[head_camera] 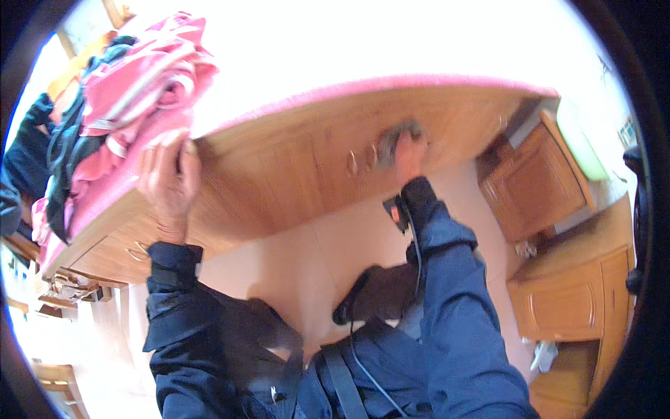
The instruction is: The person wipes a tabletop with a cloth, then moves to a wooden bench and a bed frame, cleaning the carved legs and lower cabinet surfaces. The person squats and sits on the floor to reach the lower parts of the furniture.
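My left hand (170, 173) is at the pink-covered top edge of a wooden cabinet (277, 183), by its corner. Its fingers are bent; whether they grip the edge or only rest there is unclear. Against the cabinet's front, my right hand (411, 154) holds a grey-green cloth (392, 139), both blurred. Just left of the cloth are curved metal handles (353, 162). Beyond my left hand lies a heap of pink and white clothes (152, 78), mixed with dark garments (65, 152).
Wooden cupboards (539, 183) stand at the right, a pale green basin (581, 136) on top of one. A chair (57, 374) is at the lower left. Pale floor tiles (314, 251) lie below. A cable (374, 372) runs across my clothing. Glare washes out the cabinet's top.
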A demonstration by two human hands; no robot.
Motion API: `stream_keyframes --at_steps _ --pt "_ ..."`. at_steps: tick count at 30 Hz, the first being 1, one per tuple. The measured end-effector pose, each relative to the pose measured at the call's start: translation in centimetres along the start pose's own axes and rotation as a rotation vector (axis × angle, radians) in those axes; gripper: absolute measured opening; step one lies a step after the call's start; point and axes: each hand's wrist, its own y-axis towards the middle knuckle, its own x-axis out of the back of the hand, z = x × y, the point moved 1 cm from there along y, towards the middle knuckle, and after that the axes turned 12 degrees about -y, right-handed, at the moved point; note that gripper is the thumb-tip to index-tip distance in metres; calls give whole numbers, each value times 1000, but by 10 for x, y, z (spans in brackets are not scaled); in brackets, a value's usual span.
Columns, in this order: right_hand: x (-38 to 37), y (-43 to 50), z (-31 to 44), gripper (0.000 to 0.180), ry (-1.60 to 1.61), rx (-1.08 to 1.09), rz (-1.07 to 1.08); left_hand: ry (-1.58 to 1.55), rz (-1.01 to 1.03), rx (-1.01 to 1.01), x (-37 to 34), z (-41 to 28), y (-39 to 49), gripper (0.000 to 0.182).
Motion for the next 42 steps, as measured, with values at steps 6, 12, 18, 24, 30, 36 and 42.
stream_keyframes --at_steps 6,12,18,24,30,36,42 --pt "11 30 22 31 -275 180 -174 25 -47 -28 -4 2 -3 15" --pt "-11 -23 -28 29 -141 -69 10 8 -48 -31 -4 2 -1 16" --pt "-12 3 -12 29 -117 127 -112 12 -41 -16 -5 4 -5 17" --pt "-16 -22 -29 31 -306 -127 -62 -10 -55 -10 -5 2 -3 17" --pt "-15 -8 -36 29 157 186 -58 36 -35 -33 -4 3 -3 16" --pt "-12 -38 -51 30 -199 -152 113 18 -47 -27 -4 4 -3 16" --pt "1 1 15 23 54 118 -6 17 -44 -18 -4 2 -2 14"
